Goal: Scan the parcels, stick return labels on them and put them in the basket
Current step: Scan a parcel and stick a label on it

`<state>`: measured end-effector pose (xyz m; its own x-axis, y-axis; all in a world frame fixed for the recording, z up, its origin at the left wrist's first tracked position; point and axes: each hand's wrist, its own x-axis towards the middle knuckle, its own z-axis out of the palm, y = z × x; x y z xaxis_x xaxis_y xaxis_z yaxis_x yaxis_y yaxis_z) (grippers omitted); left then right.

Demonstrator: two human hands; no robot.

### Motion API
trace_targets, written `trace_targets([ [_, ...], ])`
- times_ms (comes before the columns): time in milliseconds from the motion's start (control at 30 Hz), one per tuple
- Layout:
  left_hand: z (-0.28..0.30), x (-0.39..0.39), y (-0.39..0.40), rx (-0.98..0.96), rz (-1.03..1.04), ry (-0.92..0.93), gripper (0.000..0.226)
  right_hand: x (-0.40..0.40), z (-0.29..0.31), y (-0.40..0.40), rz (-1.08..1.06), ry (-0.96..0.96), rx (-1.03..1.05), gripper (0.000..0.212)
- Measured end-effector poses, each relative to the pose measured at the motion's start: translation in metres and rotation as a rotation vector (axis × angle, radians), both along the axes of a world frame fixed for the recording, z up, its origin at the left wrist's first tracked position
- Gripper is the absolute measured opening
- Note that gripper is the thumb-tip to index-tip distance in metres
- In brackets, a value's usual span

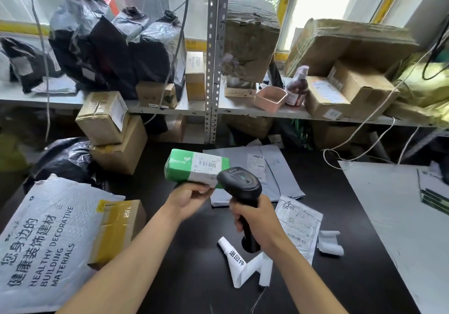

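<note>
Left hand (188, 195) held the green-and-white parcel (196, 167) up off the black tabletop (194, 265) — fingers (202, 190) pinched round its lower edge, barcode label facing up. Right hand (257, 219) was wrapped tight round the grip of the black scanner (239, 183), scanner head just right of the left fingers and touching or nearly touching the parcel's right end. Strip of return labels (243, 264) lay on the tabletop below the right fingers, curled. White mailer (300, 226) lay right of them — grey mailers (264, 170) beyond. Taped brown box (116, 228) and a big grey printed bag (41, 238) sat well left of the left fingers.
</note>
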<state>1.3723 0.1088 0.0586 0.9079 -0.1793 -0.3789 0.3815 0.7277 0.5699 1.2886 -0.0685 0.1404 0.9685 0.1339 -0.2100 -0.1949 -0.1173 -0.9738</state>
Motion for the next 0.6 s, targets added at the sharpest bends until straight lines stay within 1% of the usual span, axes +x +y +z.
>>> trace_targets([
  [133, 0.003, 0.0, -0.008, 0.122, 0.066, -0.095, 0.058, -0.004, 0.006, 0.004, 0.03, 0.033, 0.088, 0.026],
  [300, -0.003, 0.004, -0.011, 0.196, 0.14, -0.114, 0.059, -0.008, 0.014, 0.004, 0.033, 0.095, 0.206, 0.013],
  [333, -0.005, 0.004, -0.011, 0.215, 0.157, -0.123, 0.06, -0.008, 0.014, 0.003, 0.028, 0.109, 0.219, 0.012],
  [433, -0.006, 0.005, -0.009, 0.231, 0.174, -0.128, 0.081, -0.007, 0.015, 0.001, 0.01, 0.138, 0.224, 0.012],
  [467, -0.006, 0.006, -0.009, 0.229, 0.184, -0.119, 0.085, -0.007, 0.014, 0.0, 0.006, 0.141, 0.214, 0.013],
  [600, -0.008, 0.011, -0.008, 0.261, 0.205, -0.108, 0.084, -0.005, 0.012, -0.001, 0.01, 0.154, 0.207, 0.012],
])
